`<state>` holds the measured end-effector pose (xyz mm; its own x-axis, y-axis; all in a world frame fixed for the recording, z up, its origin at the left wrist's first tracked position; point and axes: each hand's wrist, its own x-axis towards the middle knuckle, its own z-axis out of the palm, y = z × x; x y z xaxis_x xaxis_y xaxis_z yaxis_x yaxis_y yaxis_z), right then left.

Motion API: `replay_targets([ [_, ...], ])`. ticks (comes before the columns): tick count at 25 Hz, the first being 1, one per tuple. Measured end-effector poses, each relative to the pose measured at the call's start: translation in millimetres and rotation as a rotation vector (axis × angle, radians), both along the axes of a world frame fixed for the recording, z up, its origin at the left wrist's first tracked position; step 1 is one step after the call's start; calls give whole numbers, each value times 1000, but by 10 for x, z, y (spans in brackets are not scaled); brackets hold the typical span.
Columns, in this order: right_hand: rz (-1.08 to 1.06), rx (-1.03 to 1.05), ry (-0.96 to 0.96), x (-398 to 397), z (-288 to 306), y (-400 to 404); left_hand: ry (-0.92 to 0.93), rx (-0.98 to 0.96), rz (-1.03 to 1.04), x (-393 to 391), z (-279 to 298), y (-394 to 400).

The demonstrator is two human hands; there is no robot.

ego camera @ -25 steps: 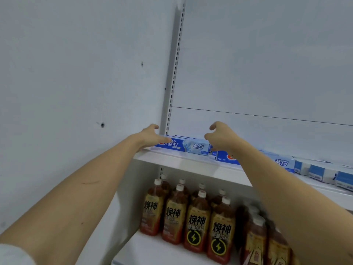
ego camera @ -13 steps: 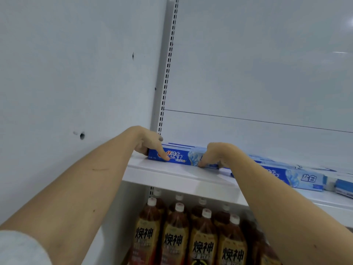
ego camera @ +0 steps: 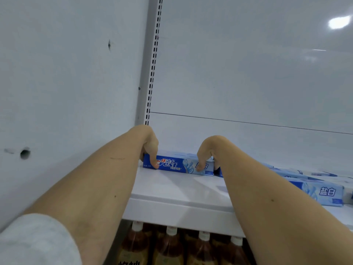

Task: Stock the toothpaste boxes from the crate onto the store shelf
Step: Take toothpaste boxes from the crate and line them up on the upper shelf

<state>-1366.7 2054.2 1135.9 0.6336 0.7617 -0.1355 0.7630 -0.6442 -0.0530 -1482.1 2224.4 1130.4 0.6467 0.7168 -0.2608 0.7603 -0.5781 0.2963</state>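
A blue Crest toothpaste box (ego camera: 176, 166) lies lengthwise at the far left of the white shelf (ego camera: 177, 203), close to the back panel. My left hand (ego camera: 150, 148) grips its left end, thumb down over the front face. Over the box's right end curls my right hand (ego camera: 205, 154), thumb on the front. More boxes seem to lie behind it. Another toothpaste box (ego camera: 322, 193) lies further right on the shelf, partly behind my right forearm. The crate is out of view.
A white side wall (ego camera: 66, 92) and a slotted upright (ego camera: 152, 73) close off the shelf on the left. Brown drink bottles with white caps (ego camera: 170, 245) stand on the shelf below. More pale boxes (ego camera: 334, 175) lie at the far right.
The view has tilted up and moved closer. Both hands have pushed the toothpaste box further back on the shelf and now curl over its two ends.
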Motion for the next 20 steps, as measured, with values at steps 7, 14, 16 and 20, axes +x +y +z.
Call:
replay_targets([
  [7,-61,294,411,250,-12,-14,-668,-567,107,-32,-178,-18],
  [14,-52,472,252,269,-105,107,-830,-535,284,89,-258,-22],
  [16,-13,467,272,244,-136,127,-847,-547,291,77,-252,-22],
  [20,9,471,210,251,-122,108,-828,-588,268,69,-249,-34],
])
